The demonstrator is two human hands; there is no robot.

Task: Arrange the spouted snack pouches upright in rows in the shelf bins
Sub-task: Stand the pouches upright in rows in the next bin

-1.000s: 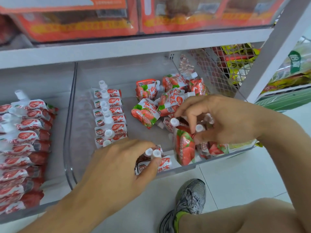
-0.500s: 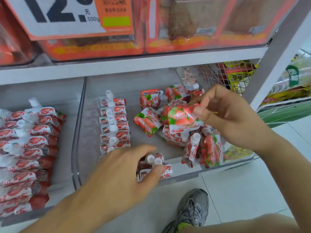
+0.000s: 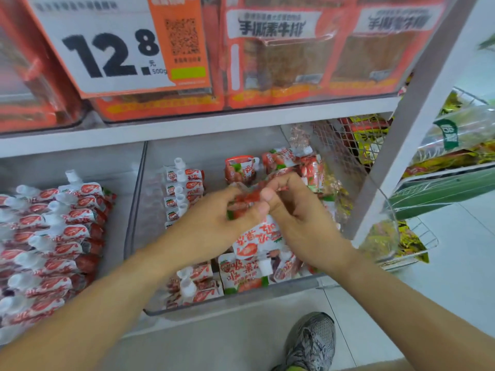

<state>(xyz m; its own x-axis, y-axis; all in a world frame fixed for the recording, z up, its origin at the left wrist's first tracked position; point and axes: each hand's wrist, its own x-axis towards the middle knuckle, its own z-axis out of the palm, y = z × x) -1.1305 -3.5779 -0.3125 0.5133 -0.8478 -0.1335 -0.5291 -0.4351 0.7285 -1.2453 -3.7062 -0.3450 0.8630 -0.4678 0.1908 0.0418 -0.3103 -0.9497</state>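
While both hands meet over the clear shelf bin (image 3: 139, 210), the left hand (image 3: 214, 223) and right hand (image 3: 297, 218) pinch one strawberry pouch (image 3: 251, 236) between thumbs and curled fingers, its white printed face hanging below the knuckles and its red upper part blurred between the thumbs. Its spout cannot be made out. To do this step well, the pouch likely needs turning until the spout points up, then lowering with its base flat against a neighbour so that it stands rather than flops. A standing row (image 3: 182, 194) runs front to back along the bin's left side, just left of the left hand; a short second group (image 3: 192, 282) stands at the near edge, below the left wrist. Loose pouches (image 3: 281, 162) lie jumbled at the far right of the bin, beyond the right hand, with more tipped at the near right. To the far left, a neighbouring bin holds packed rows (image 3: 53, 231).
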